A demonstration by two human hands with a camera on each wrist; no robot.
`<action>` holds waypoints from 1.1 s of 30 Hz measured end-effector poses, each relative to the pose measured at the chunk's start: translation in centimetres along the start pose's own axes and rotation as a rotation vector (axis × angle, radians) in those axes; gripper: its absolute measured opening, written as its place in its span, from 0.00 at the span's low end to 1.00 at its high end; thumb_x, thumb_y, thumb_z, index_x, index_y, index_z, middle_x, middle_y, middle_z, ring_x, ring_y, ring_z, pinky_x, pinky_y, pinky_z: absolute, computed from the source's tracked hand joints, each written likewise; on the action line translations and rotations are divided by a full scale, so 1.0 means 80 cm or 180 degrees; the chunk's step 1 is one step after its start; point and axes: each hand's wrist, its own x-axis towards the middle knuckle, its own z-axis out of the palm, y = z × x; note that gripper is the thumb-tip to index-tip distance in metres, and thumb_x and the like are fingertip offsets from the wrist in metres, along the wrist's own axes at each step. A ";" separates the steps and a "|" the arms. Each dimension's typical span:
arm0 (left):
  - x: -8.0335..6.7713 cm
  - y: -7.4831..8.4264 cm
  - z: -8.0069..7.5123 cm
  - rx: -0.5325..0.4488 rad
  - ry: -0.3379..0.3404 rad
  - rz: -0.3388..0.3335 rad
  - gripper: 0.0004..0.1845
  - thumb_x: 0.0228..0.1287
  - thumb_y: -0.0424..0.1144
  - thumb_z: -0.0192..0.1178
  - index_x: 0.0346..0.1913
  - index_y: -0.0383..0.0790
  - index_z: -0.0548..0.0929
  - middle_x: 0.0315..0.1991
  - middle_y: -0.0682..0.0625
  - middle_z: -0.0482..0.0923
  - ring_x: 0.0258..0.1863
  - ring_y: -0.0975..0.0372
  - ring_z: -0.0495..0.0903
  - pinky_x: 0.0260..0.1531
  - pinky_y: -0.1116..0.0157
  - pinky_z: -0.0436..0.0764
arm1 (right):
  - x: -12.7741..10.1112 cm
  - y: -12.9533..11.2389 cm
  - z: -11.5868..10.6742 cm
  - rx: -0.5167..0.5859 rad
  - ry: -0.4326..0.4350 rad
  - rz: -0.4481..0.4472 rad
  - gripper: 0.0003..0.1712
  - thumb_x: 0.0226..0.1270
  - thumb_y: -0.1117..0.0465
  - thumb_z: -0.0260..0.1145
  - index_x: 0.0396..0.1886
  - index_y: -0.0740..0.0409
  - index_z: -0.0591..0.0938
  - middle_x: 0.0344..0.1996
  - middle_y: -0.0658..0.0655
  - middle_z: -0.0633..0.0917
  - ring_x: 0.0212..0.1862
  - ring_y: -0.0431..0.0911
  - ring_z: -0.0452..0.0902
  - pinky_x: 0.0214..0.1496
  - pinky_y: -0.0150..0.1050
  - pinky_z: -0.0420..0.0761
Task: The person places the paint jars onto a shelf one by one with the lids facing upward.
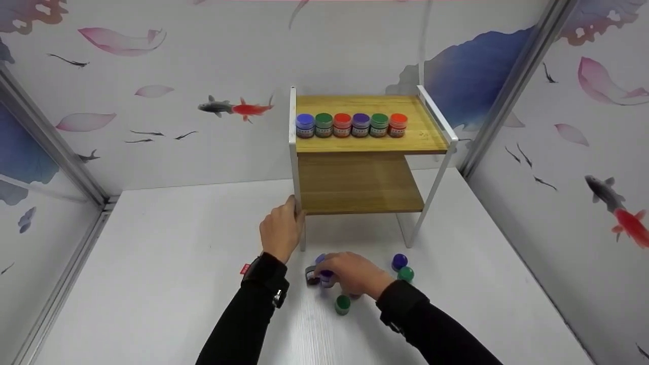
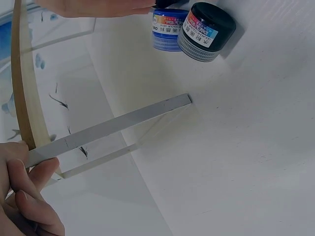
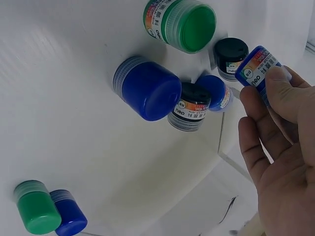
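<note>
My left hand (image 1: 290, 215) grips the white front-left leg (image 2: 113, 127) of a two-tier wooden shelf (image 1: 365, 144); its fingers (image 2: 27, 196) curl round the leg in the left wrist view. Low over the table, my right hand (image 1: 327, 274) pinches a small blue paint jar (image 3: 257, 66) between thumb and fingers (image 3: 266, 132). Around that jar lie a black-lidded jar (image 3: 189, 105), another black jar (image 3: 230, 55), a blue jar (image 3: 147, 89) on its side and a green jar (image 3: 183, 23).
Six paint jars (image 1: 351, 124) stand in a row on the top shelf; the lower shelf (image 1: 360, 185) is bare. Loose on the white table are a purple jar (image 1: 399, 261) and two green jars (image 1: 405, 274) (image 1: 343, 304). Patterned walls enclose the table on three sides.
</note>
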 end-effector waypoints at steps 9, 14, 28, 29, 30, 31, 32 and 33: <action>0.001 0.000 0.001 -0.0034 -0.0034 -0.0037 0.10 0.67 0.43 0.61 0.43 0.40 0.80 0.30 0.47 0.85 0.26 0.57 0.82 0.24 0.58 0.77 | -0.005 0.004 -0.016 0.0032 0.0175 -0.0113 0.21 0.64 0.71 0.64 0.54 0.48 0.83 0.48 0.50 0.86 0.52 0.44 0.81 0.59 0.42 0.78; 0.001 0.001 0.001 -0.0012 -0.0008 -0.0010 0.09 0.67 0.43 0.62 0.41 0.40 0.80 0.29 0.48 0.85 0.24 0.58 0.80 0.22 0.59 0.76 | -0.007 0.008 -0.030 0.0157 0.0227 -0.0155 0.21 0.65 0.72 0.62 0.54 0.51 0.84 0.50 0.51 0.86 0.54 0.46 0.81 0.59 0.43 0.78; 0.001 0.001 0.003 0.0009 -0.0008 -0.0043 0.08 0.67 0.43 0.61 0.37 0.42 0.79 0.25 0.50 0.81 0.21 0.61 0.75 0.20 0.63 0.71 | -0.012 0.007 -0.075 -0.0082 0.0290 -0.0112 0.19 0.66 0.72 0.62 0.54 0.52 0.83 0.50 0.53 0.86 0.53 0.48 0.82 0.57 0.44 0.79; 0.001 0.001 0.004 0.0014 -0.0009 -0.0051 0.08 0.67 0.43 0.61 0.37 0.42 0.78 0.25 0.50 0.81 0.21 0.61 0.75 0.20 0.63 0.70 | -0.013 0.006 -0.079 -0.0092 0.0283 -0.0093 0.20 0.66 0.72 0.62 0.54 0.52 0.83 0.50 0.53 0.86 0.53 0.48 0.82 0.58 0.44 0.79; 0.001 0.001 0.004 0.0015 -0.0007 -0.0058 0.08 0.67 0.43 0.61 0.37 0.42 0.78 0.25 0.50 0.81 0.20 0.61 0.74 0.20 0.63 0.70 | -0.013 0.006 -0.083 -0.0119 0.0289 -0.0092 0.20 0.66 0.72 0.62 0.54 0.51 0.83 0.50 0.53 0.86 0.53 0.48 0.82 0.58 0.44 0.79; 0.001 0.001 0.004 0.0019 -0.0006 -0.0065 0.08 0.67 0.43 0.61 0.37 0.42 0.78 0.25 0.50 0.81 0.20 0.61 0.74 0.20 0.63 0.70 | -0.013 0.006 -0.087 -0.0126 0.0296 -0.0098 0.19 0.66 0.72 0.62 0.54 0.51 0.83 0.50 0.53 0.86 0.53 0.47 0.82 0.58 0.43 0.79; 0.001 0.000 0.004 0.0020 -0.0009 -0.0076 0.08 0.67 0.43 0.61 0.37 0.42 0.78 0.25 0.50 0.81 0.20 0.60 0.74 0.20 0.63 0.70 | -0.014 0.005 -0.091 -0.0129 0.0305 -0.0110 0.19 0.66 0.72 0.62 0.54 0.51 0.83 0.50 0.53 0.86 0.53 0.47 0.82 0.58 0.43 0.79; 0.001 0.000 0.004 0.0023 -0.0017 -0.0084 0.08 0.67 0.44 0.61 0.38 0.42 0.78 0.25 0.50 0.81 0.21 0.60 0.74 0.20 0.63 0.70 | -0.014 0.005 -0.095 -0.0129 0.0313 -0.0118 0.19 0.67 0.72 0.62 0.54 0.51 0.83 0.50 0.53 0.86 0.53 0.47 0.82 0.58 0.43 0.79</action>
